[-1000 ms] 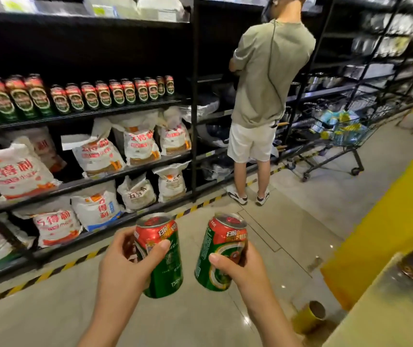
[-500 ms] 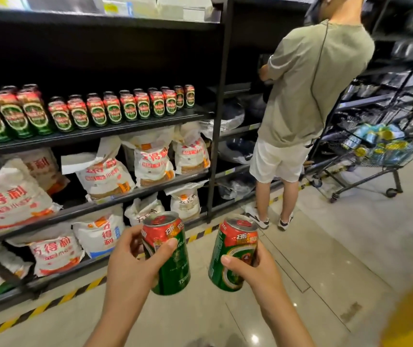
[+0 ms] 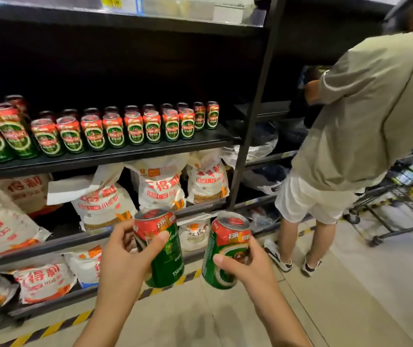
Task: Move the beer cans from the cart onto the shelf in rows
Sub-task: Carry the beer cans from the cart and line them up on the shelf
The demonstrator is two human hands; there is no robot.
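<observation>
Head: each hand (image 3: 122,256) (image 3: 246,267) grips 1 can (image 3: 161,249) (image 3: 225,251).

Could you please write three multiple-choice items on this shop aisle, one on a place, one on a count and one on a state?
1. Where do the shelved beer cans stand?
A. on the floor
B. on the shelf just above the white sacks
C. in the trolley

2. How many cans are the hands holding in all?
A. one
B. two
C. four

3. How is the right end of that shelf?
A. bare
B. packed with cans
C. covered by sacks

Answers: 1 B, as the rows stand on the dark board over the sacks. 2 B, as the left hand grips one can and the right hand grips another can. 3 A, as the board past the last can shows nothing on it.
</observation>
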